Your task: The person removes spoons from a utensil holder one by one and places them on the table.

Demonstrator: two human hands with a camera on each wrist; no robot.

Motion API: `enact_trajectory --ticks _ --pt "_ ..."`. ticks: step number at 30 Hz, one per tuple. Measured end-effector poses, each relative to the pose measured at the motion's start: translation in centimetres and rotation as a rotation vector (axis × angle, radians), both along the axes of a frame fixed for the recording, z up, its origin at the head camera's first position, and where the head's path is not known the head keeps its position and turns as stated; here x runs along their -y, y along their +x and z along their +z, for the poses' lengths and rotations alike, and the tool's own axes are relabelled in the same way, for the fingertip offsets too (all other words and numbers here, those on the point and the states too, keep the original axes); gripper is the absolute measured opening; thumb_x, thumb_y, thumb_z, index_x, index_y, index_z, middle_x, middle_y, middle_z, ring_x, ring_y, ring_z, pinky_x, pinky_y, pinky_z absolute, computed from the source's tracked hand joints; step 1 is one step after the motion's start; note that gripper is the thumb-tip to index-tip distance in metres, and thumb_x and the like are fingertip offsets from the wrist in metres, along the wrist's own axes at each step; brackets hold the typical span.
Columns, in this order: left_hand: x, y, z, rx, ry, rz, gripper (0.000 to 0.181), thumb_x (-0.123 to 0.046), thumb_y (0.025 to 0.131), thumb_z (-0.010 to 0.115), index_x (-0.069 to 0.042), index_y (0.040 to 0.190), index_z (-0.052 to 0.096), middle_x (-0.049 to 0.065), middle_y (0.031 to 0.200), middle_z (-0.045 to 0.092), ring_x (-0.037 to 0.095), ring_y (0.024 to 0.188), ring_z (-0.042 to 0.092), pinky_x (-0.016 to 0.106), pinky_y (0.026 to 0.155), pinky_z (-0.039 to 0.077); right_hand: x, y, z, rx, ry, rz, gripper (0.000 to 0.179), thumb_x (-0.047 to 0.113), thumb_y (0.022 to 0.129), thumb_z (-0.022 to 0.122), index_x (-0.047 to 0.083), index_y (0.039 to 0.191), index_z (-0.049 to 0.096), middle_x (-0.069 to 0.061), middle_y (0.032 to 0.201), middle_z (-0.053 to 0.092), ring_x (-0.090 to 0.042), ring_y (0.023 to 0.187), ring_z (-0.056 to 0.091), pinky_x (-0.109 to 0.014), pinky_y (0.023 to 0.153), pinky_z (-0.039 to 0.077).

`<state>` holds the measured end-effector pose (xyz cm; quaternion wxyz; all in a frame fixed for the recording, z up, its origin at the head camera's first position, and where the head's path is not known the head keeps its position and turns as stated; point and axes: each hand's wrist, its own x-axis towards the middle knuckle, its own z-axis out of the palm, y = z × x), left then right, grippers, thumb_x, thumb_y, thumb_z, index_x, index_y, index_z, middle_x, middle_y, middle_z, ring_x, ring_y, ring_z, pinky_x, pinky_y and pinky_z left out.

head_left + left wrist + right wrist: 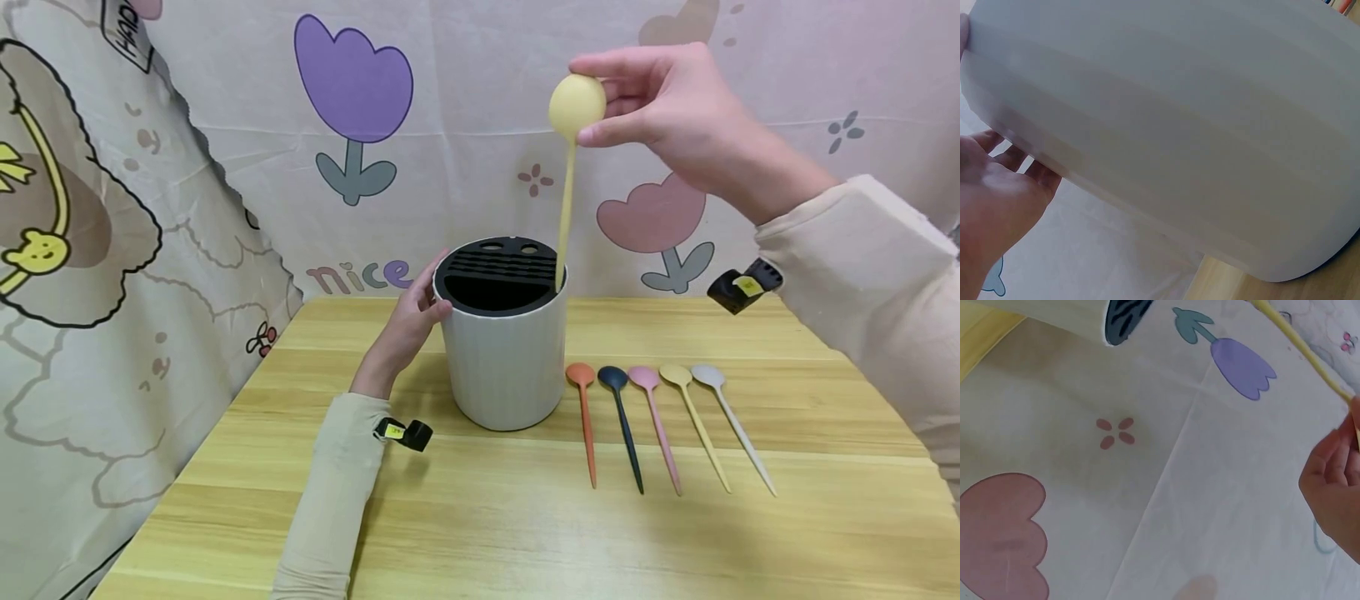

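My right hand (678,117) pinches a pale yellow spoon (577,104) by its bowl, thumb below and a finger on top. The spoon hangs nearly upright with its handle downward, the lower end overlapping the right edge of the holder's black slotted top (498,287) in the head view. Round the left side of the white ribbed utensil holder (506,367), near the rim, my left hand (408,329) holds on, its thumb at the front. Fingertips meet the holder's wall (1166,137) in the left wrist view.
To the right of the holder, several long spoons lie in a row on the wooden table (510,517): orange (581,375), dark blue (613,379), pink (644,378), yellow (677,377) and light grey (708,377). A printed cloth (465,142) hangs behind the table.
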<state>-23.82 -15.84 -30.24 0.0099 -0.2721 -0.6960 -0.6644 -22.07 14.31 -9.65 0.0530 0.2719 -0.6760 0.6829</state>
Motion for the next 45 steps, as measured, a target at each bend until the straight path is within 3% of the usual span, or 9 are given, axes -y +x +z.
enact_trajectory --ticks 3,7,16,20,30,42,45 --pt "0.0 0.0 0.1 -0.001 0.0 0.001 0.128 -0.075 0.061 0.07 -0.008 0.155 0.017 0.008 0.157 0.024 0.022 0.139 0.028 0.046 0.112 0.024 -1.0 0.1 -0.3 0.054 -0.038 0.027 0.061 -0.021 0.064 0.079 -0.004 0.12 0.065 -0.016 0.095 0.071 -0.024 0.087 0.066 -0.024 0.077 0.054" --pt "0.0 0.0 0.1 -0.002 -0.002 0.004 0.127 -0.075 0.061 0.071 -0.008 0.155 0.017 0.008 0.156 0.025 0.023 0.138 0.029 0.046 0.112 0.025 -2.1 0.3 -1.0 0.104 -0.016 -0.004 0.063 -0.022 0.064 0.079 -0.002 0.122 0.065 -0.014 0.096 0.071 -0.022 0.087 0.067 -0.023 0.074 0.054" --pt "0.1 0.0 0.0 -0.003 0.0 0.009 0.129 -0.075 0.06 0.071 -0.007 0.155 0.016 0.008 0.157 0.024 0.023 0.139 0.028 0.046 0.112 0.025 -3.2 1.1 -3.7 0.07 0.269 -0.102 0.063 -0.011 0.072 0.08 0.003 0.13 0.06 -0.005 0.098 0.072 -0.016 0.091 0.066 -0.019 0.078 0.051" --pt "0.1 -0.1 0.0 -0.003 -0.001 0.01 0.129 -0.075 0.061 0.071 -0.007 0.155 0.016 0.008 0.157 0.023 0.023 0.139 0.027 0.045 0.112 0.025 -3.5 1.6 -5.1 0.098 0.322 -0.093 0.061 -0.009 0.075 0.078 0.004 0.131 0.059 -0.006 0.099 0.07 -0.017 0.091 0.065 -0.022 0.076 0.053" --pt "0.1 0.1 0.1 -0.002 -0.005 0.011 0.128 -0.076 0.061 0.071 -0.008 0.155 0.017 0.007 0.157 0.022 0.022 0.139 0.027 0.045 0.112 0.024 -4.4 2.6 -9.5 0.106 0.338 -0.087 0.055 -0.01 0.077 0.075 0.012 0.126 0.065 -0.002 0.097 0.07 -0.015 0.086 0.063 -0.022 0.073 0.051" --pt "0.1 0.1 0.1 0.002 -0.013 0.01 0.127 -0.076 0.061 0.071 -0.01 0.155 0.017 0.008 0.157 0.024 0.023 0.139 0.027 0.046 0.112 0.025 -7.1 3.4 -14.6 0.196 0.356 -0.062 0.055 -0.006 0.08 0.074 0.021 0.126 0.065 0.0 0.099 0.069 -0.015 0.09 0.063 -0.024 0.08 0.051" --pt "0.1 0.1 0.1 0.004 -0.01 0.009 0.128 -0.076 0.061 0.071 -0.009 0.155 0.017 0.008 0.157 0.024 0.023 0.139 0.027 0.046 0.112 0.025 -7.9 3.4 -15.8 0.183 0.36 -0.022 0.056 -0.008 0.08 0.073 0.02 0.127 0.064 -0.002 0.099 0.069 -0.015 0.089 0.063 -0.024 0.079 0.052"
